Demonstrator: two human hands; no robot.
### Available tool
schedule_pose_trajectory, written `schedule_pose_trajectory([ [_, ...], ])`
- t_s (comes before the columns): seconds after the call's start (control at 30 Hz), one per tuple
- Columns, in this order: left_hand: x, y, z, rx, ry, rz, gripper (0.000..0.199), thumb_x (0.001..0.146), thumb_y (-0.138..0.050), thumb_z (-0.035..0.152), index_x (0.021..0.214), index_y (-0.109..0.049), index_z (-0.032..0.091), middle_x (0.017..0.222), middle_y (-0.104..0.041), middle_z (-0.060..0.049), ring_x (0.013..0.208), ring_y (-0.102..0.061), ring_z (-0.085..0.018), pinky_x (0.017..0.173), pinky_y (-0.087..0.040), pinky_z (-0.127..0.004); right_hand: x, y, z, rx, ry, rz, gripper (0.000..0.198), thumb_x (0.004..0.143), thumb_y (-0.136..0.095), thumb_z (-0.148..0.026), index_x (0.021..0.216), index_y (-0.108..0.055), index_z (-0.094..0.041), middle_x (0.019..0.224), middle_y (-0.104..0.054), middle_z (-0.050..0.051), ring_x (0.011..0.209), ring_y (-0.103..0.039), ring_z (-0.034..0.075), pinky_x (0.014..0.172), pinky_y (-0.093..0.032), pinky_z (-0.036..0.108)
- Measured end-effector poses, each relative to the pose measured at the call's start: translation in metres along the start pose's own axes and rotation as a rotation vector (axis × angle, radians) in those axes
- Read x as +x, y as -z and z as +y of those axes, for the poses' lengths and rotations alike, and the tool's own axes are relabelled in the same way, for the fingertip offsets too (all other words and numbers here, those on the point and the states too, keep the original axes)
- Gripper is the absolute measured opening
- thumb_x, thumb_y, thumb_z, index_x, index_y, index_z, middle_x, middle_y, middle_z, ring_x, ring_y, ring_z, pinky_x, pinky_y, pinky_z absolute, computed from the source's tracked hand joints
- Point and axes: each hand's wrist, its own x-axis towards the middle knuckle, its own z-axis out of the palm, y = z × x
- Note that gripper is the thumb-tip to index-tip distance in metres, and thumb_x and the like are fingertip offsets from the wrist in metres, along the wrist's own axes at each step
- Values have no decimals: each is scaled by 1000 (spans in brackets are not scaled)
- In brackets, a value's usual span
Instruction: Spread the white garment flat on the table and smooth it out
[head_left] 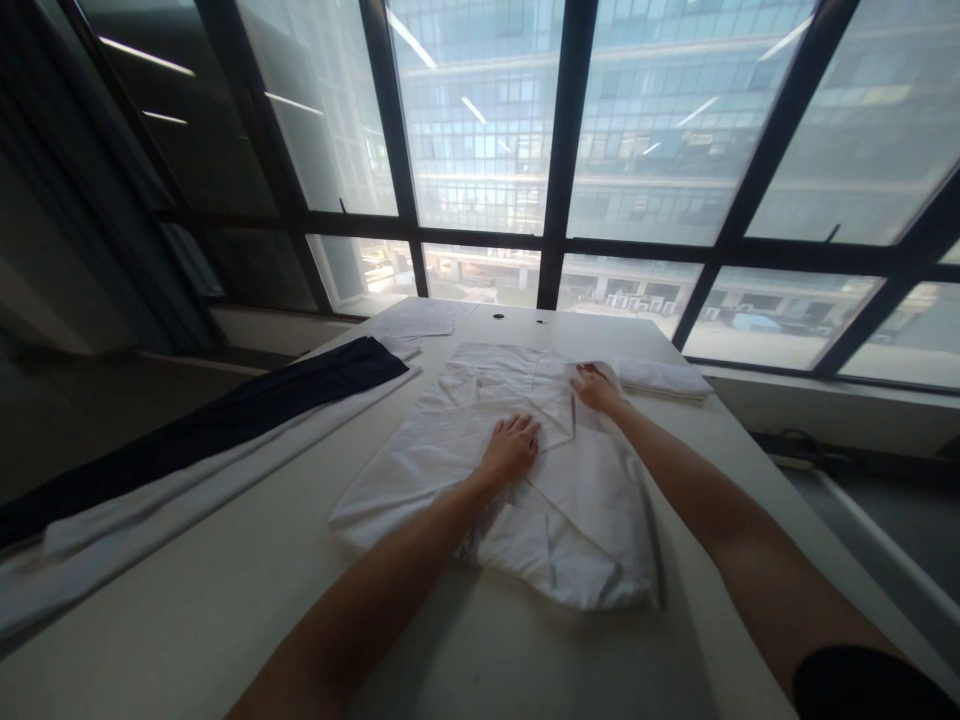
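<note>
A white cotton garment (525, 470), partly folded with creased flaps, lies spread in the middle of the pale desk (225, 590), near the person's edge of it. The left hand (511, 445) rests palm down on the garment's centre, its fingers (525, 428) flat and slightly apart, pressing the cloth rather than gripping it. The right hand (595, 388) lies on the garment's far right corner, fingers together and curled lightly on a fold of the fabric; whether they pinch it cannot be told. Just beyond that hand sits a small folded white cloth (664, 378). To the left, a long dark navy fabric strip (202, 425) stretches over a white sheet (150, 510) along the desk's edge. Tall dark-framed windows (559, 150) stand behind.
</note>
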Motion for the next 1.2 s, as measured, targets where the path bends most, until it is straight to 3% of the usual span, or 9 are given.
schedule_pose_trajectory([
  [0.13,0,0,0,-11,10,-10,45,101,-39,32,144,-53,27,156,-46,-6,146,-36,-26,121,-25,-49,6,-5,25,-45,-123,-87,56,103,-40,-36,148,-44,-3,155,-41,25,146,-35,29,118,-25,41],
  [0.23,0,0,1,-21,-3,-42,47,103,-36,36,148,-48,29,159,-42,-6,149,-30,-28,121,-22,-53,0,-15,24,-54,-142,-119,56,102,-40,-38,146,-46,-5,154,-42,25,146,-34,28,117,-25,43],
  [0.37,-1,-1,2,-4,-18,-58,52,103,-35,46,152,-43,29,162,-37,-6,151,-24,-33,120,-17,-61,-15,-24,7,-54,-196,-96,54,103,-34,-38,146,-46,-8,157,-37,24,147,-30,29,115,-27,47],
  [0.5,4,0,-6,20,33,-41,53,103,-35,48,153,-41,31,162,-35,-5,151,-22,-34,119,-14,-64,-31,-25,-12,-47,-242,-111,55,102,-36,-42,146,-47,-13,156,-39,22,145,-35,33,112,-33,50],
  [0.7,19,4,-28,46,109,-59,54,103,-33,48,153,-39,32,163,-33,-4,152,-21,-34,117,-15,-66,-54,-31,-45,-48,-156,-119,54,103,-35,-43,145,-49,-13,155,-41,22,145,-35,31,113,-33,46],
  [0.83,21,2,-34,49,97,-44,54,102,-32,50,153,-39,33,163,-33,-3,151,-22,-34,117,-15,-66,-64,-37,-58,-73,-105,-86,56,105,-28,-42,150,-43,-13,159,-35,22,148,-29,31,116,-28,50],
  [1.1,21,0,-34,19,95,-34,53,102,-34,48,153,-41,33,163,-34,-3,151,-23,-33,117,-15,-66,-84,-22,-18,-203,-85,-122,55,100,-32,-25,152,-42,-11,157,-36,26,147,-29,38,113,-26,61],
  [1.2,20,2,-33,14,90,-28,52,102,-35,46,152,-43,31,162,-35,-5,151,-23,-35,117,-16,-67,-95,-17,-18,-224,-85,-56,55,102,-28,-26,151,-42,-9,157,-38,24,146,-32,34,114,-29,53],
])
